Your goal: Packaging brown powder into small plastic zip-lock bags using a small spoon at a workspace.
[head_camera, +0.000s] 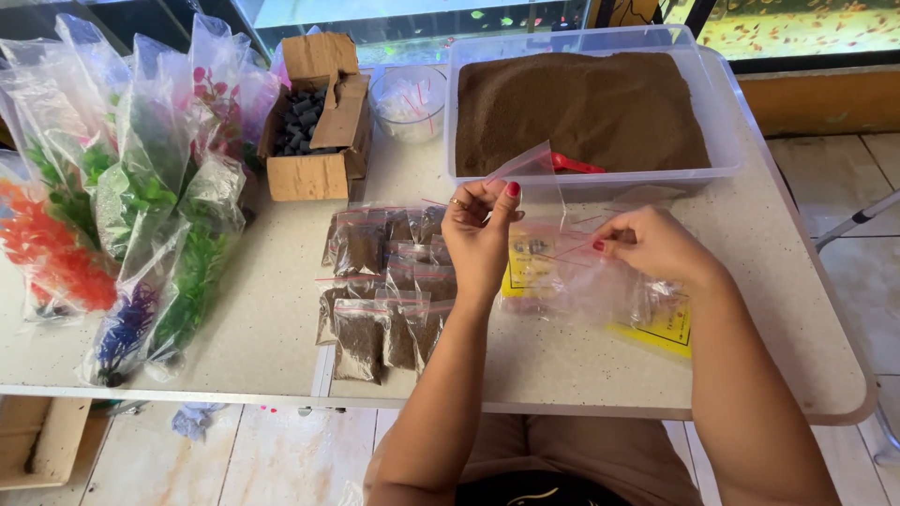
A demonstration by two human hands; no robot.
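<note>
The person's left hand (pixel 480 234) is pinching a small empty clear bag (pixel 536 178) by its edge, fingers clamped together and holding it up above the table (pixel 262 328). The right hand (pixel 652 245) is resting its fingertips, drawn together, on a loose pile of clear bags (pixel 581 276). Just left of the hands, filled packets of brown granules (pixel 384 290) are lying in rows. Farther back, a clear tub of brown granules (pixel 586 108) is sitting with a red scoop (pixel 574 165) in it, beside a cardboard box (pixel 314 117) and bagged plastic plants (pixel 141 187).
</note>
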